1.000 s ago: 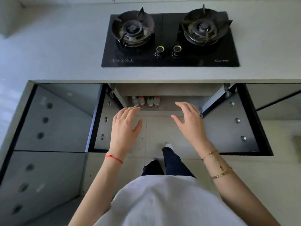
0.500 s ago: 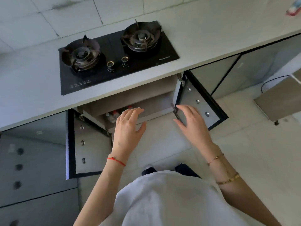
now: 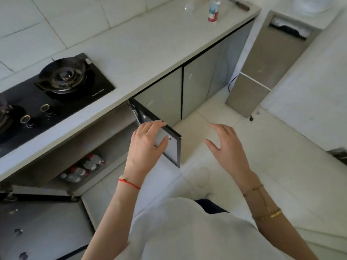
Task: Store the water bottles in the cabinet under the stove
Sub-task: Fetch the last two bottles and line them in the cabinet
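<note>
Resting on the open cabinet door (image 3: 170, 145), left hand (image 3: 145, 145) spread; right hand (image 3: 226, 145) empty.

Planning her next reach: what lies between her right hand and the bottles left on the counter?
In the head view, only bare floor and closed cabinet doors separate the empty right hand from the counter bottles.
</note>
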